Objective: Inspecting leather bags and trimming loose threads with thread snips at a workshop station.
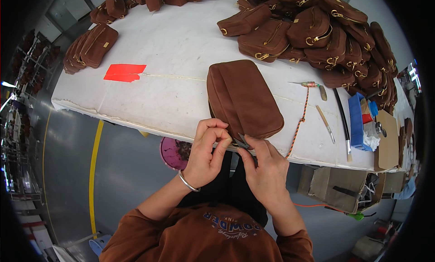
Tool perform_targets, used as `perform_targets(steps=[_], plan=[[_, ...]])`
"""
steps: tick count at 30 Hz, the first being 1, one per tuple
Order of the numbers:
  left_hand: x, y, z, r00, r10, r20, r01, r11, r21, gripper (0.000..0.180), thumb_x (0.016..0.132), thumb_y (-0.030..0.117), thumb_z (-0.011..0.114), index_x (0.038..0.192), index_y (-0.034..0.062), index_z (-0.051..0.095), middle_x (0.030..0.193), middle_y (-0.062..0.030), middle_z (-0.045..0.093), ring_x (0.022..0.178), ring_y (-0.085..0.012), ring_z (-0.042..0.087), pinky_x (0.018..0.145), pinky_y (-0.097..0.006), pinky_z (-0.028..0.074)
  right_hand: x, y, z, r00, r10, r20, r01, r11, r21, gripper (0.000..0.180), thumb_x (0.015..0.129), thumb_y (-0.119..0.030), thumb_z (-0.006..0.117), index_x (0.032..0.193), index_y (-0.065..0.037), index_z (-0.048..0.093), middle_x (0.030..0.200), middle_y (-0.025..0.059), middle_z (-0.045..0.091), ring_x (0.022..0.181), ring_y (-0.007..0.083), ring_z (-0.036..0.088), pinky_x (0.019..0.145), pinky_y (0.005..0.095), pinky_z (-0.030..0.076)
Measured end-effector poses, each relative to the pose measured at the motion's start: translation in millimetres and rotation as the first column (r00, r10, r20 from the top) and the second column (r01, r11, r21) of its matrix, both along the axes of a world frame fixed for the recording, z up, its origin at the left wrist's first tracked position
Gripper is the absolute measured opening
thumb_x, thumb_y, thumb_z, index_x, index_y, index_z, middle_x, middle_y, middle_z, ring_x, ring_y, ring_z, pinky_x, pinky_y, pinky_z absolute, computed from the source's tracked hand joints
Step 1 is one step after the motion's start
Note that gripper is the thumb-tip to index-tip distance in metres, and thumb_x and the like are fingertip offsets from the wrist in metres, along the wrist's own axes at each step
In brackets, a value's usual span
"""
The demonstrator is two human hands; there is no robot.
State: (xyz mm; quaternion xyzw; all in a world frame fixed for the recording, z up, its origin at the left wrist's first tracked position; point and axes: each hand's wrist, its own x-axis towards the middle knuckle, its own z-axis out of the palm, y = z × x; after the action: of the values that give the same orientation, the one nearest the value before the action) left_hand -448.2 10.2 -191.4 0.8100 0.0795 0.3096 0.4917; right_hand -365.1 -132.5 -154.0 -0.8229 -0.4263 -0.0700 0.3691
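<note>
Far left, I see a gold label (106, 45) on a pouch (98, 39), too small to read. The left hand (204, 151) pinches thumb to fingertip by the bag (246, 98); what it grips, I can't tell. Blue and white lettering (229, 225) crosses the shirt (179, 237). The bag lies at the table's (167, 108) near edge, long axis running far-left to near-right. The right hand (267, 169) pinches metal snips (242, 142).
</note>
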Motion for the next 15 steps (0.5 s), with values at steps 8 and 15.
perform_targets(steps=[8, 15], plan=[[0.0, 0.3, 0.7, 1.000, -0.004, -0.005, 0.004, 1.000, 0.014, 0.006, 0.091, 0.001, 0.058, 0.096, -0.0008, 0.056, 0.112, -0.0166, 0.050, 0.097, -0.0271, 0.054, 0.084, -0.031, 0.047, 2.8, 1.4, 6.5, 0.994, 0.055, 0.094, -0.049, 0.996, -0.069, 0.022, 0.083, -0.011, 0.070, 0.103, -0.004, 0.066, 0.079, 0.0077, 0.063, 0.067, 0.0249, 0.065, 0.054, 0.0366, 0.052], [-0.1, -0.9, 3.5, 1.000, -0.003, -0.005, 0.003, 1.000, 0.024, 0.006, 0.090, -0.001, 0.058, 0.095, -0.0010, 0.055, 0.111, -0.0169, 0.051, 0.097, -0.0282, 0.055, 0.084, -0.032, 0.047, 3.4, 0.8, -1.5, 0.975, 0.118, 0.188, -0.102, 0.990, -0.094, 0.022, 0.079, -0.004, 0.066, 0.101, -0.004, 0.066, 0.077, 0.0065, 0.061, 0.065, 0.0225, 0.063, 0.055, 0.0355, 0.051]])
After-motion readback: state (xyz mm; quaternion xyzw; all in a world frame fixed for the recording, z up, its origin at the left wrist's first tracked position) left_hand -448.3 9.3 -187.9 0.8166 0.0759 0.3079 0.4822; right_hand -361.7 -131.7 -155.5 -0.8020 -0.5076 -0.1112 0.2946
